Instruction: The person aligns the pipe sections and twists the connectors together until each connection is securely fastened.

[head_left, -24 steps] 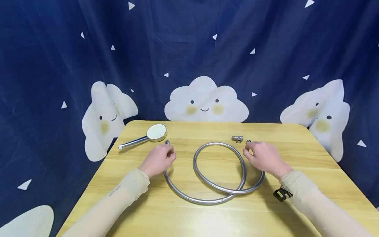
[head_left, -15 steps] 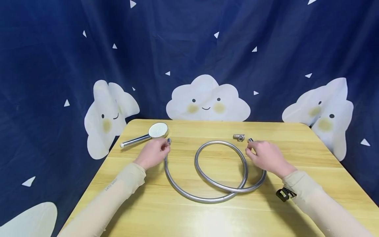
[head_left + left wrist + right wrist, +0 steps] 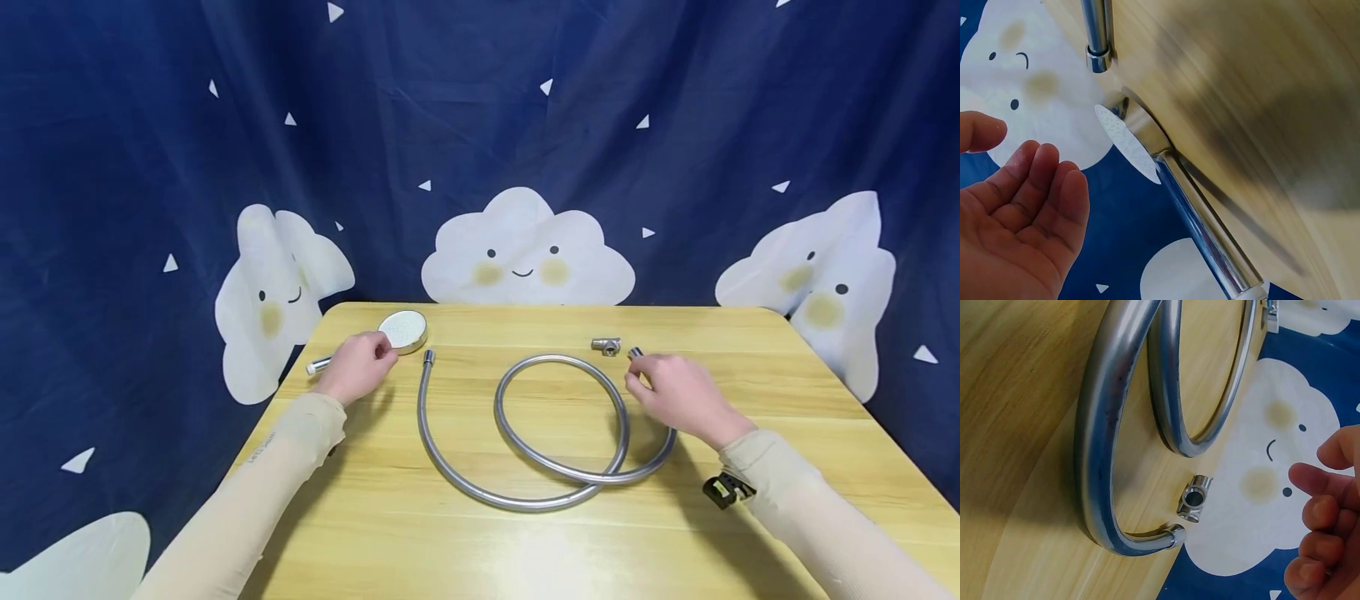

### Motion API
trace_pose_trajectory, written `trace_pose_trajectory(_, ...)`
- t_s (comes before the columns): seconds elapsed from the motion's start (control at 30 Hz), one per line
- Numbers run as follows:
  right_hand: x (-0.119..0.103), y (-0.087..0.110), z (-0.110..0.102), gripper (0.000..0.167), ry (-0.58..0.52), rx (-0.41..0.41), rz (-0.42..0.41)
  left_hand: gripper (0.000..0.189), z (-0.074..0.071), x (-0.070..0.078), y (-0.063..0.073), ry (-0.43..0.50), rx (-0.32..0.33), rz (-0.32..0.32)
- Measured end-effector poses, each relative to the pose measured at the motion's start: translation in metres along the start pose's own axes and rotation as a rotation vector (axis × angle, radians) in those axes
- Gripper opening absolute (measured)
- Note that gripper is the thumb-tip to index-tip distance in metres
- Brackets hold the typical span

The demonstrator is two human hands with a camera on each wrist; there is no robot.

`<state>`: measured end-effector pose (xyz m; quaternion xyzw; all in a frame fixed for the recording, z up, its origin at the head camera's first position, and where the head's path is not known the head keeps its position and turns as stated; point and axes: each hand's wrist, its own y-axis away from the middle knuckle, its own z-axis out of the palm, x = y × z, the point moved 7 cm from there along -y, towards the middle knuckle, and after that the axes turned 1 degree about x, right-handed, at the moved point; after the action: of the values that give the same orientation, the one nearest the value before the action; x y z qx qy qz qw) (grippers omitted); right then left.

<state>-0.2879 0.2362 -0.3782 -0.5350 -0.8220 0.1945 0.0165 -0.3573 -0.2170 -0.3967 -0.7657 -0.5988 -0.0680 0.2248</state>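
My left hand (image 3: 358, 367) hovers over the handle of a chrome shower head (image 3: 403, 331) with a white face. In the left wrist view its fingers bend loosely with nothing in them, beside the shower head (image 3: 1141, 128) lying on the table. A silver shower hose (image 3: 501, 502) lies in a loop, its left end free. Above the hose's right end is my right hand (image 3: 686, 398); thumb and index finger are close together. The right wrist view shows that hand (image 3: 1329, 531) apart from the hose (image 3: 1099, 444). A small metal tee valve (image 3: 607, 345) lies near that hose end.
A light wooden table (image 3: 540, 550) carries everything. Behind it hangs a dark blue curtain (image 3: 480, 108) with white clouds. A small black device (image 3: 722, 490) is strapped at the right wrist.
My left hand has moved left from the hose's left end to over the shower head's handle, leaving the hose on the table. My right hand has hardly moved.
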Motion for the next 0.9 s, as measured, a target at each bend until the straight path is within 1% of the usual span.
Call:
trace_pose_trajectory(0.2, 0.000, 0.003, -0.001, 0.015, -0.007, -0.008, 0.014, 0.015, 0.001, 0.002, -0.002, -0.041, -0.016, -0.011)
trace_pose_trajectory(0.37, -0.005, 0.002, 0.003, 0.013, -0.001, -0.010, -0.012, 0.017, 0.000, 0.002, -0.002, -0.055, -0.014, -0.012)
trace_pose_trajectory(0.6, -0.014, -0.003, 0.008, 0.023, -0.016, 0.003, -0.035, 0.023, -0.005, -0.003, -0.005, -0.055, -0.010, -0.014)
trace_pose_trajectory(0.73, -0.019, -0.005, 0.012, 0.026, -0.024, -0.005, -0.047, 0.030, -0.007, -0.011, -0.009, -0.067, -0.025, -0.044)
trace_pose_trajectory(0.9, -0.024, -0.006, 0.014, 0.022, -0.045, -0.020, -0.047, 0.037, -0.007, -0.026, -0.013, -0.104, -0.057, -0.071)
